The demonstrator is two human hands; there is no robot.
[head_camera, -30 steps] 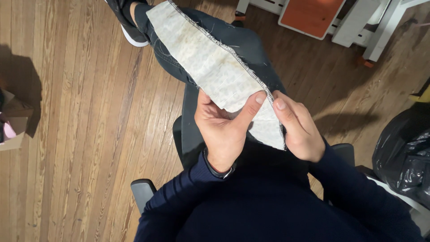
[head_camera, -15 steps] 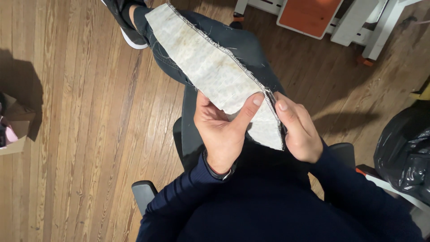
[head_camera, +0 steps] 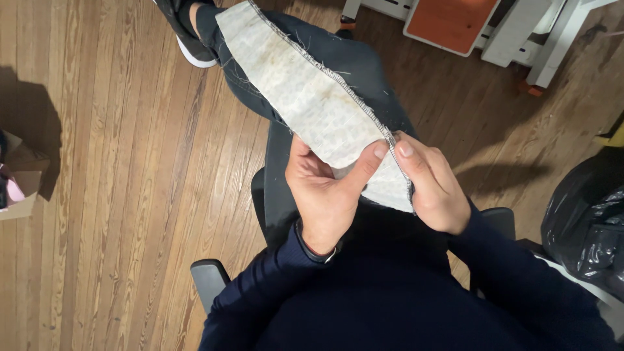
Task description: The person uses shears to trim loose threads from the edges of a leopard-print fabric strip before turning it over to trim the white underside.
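A long strip of off-white fabric (head_camera: 296,81) with a stitched, frayed right edge lies along my outstretched leg in dark trousers (head_camera: 351,62). My left hand (head_camera: 325,192) grips the strip's near end, thumb on top. My right hand (head_camera: 432,185) pinches the stitched seam edge just beside the left thumb. Both hands touch each other at the fingertips over my lap. The strip's nearest end is partly hidden under my hands.
I sit on a dark office chair with an armrest (head_camera: 208,279) at the left. A wooden floor (head_camera: 117,162) surrounds it. An open cardboard box (head_camera: 19,179) sits at far left, a black plastic bag (head_camera: 585,221) at right, white furniture with an orange panel (head_camera: 452,23) at the top.
My hands have shifted slightly along the seam, and the right fingers have closed tighter on the stitched edge. The strip stays on my leg.
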